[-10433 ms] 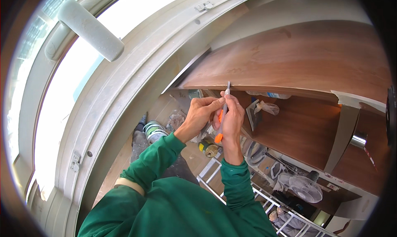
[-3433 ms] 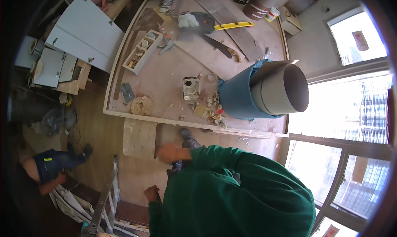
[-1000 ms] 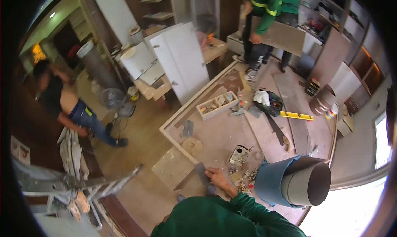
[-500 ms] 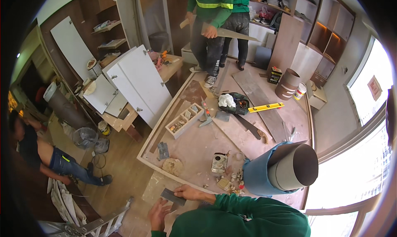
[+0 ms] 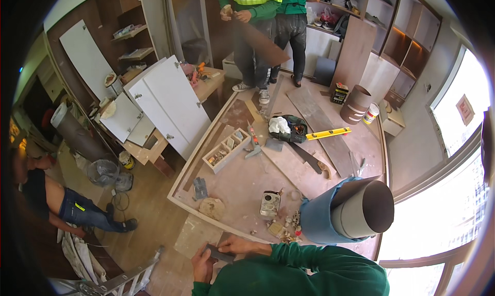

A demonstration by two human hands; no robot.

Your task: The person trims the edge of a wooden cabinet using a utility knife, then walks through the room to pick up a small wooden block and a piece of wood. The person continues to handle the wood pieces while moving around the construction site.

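Note:
Low in the picture, my two hands meet over a small dark grey flat rectangular piece [image 5: 220, 255]. My left hand [image 5: 202, 264] is closed around its left end, with the fingertips partly hidden. From the right, my right hand [image 5: 246, 245] comes in closed, its fingers gripping the piece's other end. Both of my sleeves are green. Just beyond my hands, on the low wooden platform [image 5: 232, 221], are a round beige lump [image 5: 212, 208], a dark grey flat piece [image 5: 200, 188] and a small pale box-like object [image 5: 270, 203].
A divided wooden tray [image 5: 225, 152], a handsaw [image 5: 309, 159], a yellow spirit level [image 5: 328, 134] and a tool bag [image 5: 295, 128] lie on the platform. A blue bin with rolled sheets [image 5: 322, 213] stands right. Co-workers stand at the back; another person is at far left. A ladder [image 5: 131, 275] is lower left.
My hands have come closer together, and the dark piece has shifted slightly lower between them. The co-worker at the back has raised and turned a brown board.

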